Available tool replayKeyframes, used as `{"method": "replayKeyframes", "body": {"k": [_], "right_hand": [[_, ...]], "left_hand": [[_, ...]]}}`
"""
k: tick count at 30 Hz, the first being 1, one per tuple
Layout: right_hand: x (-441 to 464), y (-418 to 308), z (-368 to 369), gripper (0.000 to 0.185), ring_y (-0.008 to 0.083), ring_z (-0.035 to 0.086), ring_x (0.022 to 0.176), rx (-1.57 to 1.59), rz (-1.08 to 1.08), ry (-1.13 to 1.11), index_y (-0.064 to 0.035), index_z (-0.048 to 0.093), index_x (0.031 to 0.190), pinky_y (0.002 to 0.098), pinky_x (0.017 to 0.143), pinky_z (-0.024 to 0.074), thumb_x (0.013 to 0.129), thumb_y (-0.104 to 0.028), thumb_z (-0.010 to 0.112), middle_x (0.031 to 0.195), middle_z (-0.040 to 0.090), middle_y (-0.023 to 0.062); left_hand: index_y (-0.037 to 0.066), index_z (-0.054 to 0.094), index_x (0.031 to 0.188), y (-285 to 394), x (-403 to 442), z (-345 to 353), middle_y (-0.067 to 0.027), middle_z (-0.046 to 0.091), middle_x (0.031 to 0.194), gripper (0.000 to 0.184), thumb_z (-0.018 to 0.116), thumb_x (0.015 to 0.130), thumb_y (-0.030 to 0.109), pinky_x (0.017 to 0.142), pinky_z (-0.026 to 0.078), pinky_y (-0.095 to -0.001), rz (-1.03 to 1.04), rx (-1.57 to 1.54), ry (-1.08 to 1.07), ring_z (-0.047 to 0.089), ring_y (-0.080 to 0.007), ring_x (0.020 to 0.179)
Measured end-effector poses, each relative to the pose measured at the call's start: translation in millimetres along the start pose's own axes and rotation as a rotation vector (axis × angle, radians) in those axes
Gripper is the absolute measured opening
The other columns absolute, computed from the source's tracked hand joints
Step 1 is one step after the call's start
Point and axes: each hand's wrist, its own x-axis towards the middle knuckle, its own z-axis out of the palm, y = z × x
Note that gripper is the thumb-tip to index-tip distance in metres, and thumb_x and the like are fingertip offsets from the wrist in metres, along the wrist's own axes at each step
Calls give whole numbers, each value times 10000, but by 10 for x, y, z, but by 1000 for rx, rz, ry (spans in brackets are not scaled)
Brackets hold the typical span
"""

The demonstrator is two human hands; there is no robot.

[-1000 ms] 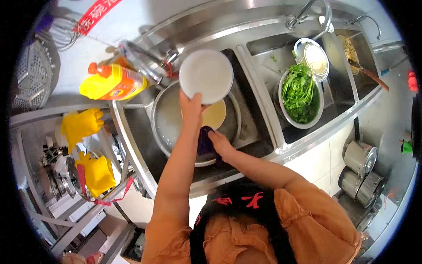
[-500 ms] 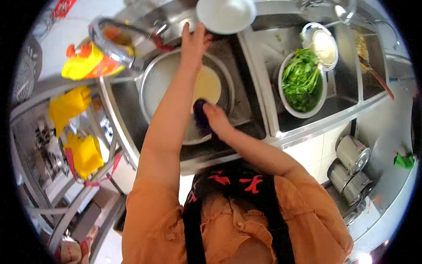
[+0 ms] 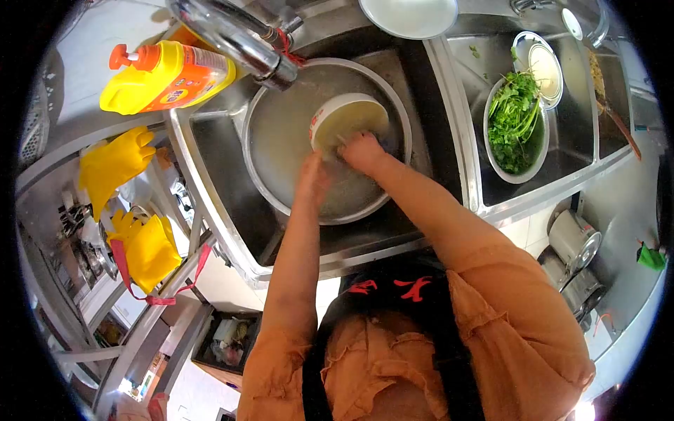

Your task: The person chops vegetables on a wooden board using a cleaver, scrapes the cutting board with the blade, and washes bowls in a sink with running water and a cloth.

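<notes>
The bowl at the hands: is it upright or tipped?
Tipped: the bowl shows its red-marked outer wall, opening turned toward the right hand.

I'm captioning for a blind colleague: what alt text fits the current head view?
A person's left hand holds a tilted white bowl in a basin of cloudy liquid, the right hand at its opening. The basin stands in a steel sink, with a yellow pump bottle at left and leafy greens in a container at right.
</notes>
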Motion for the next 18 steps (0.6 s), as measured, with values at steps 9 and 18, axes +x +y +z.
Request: {"method": "replayKeyframes", "body": {"k": [9,18], "right_hand": [[-311,-31,88,341,276,468,1121,-75,-43,220,-103,577,1092,452,845,445,757,-166,564,1198,500,138],[-227,-331,-163,259,309,570,943,316,-30,-2,-60,577,979,453,775,469,758,-194,591,1009,584,139]], "left_hand": [[33,433,1239,-108,513,-27,-160,553,1112,453,544,803,88,806,472,-412,439,722,161,575,-312,975],[32,345,1292,-118,-155,238,-175,518,1121,485,485,852,182,808,466,-401,316,282,110,545,-291,1006]]}}
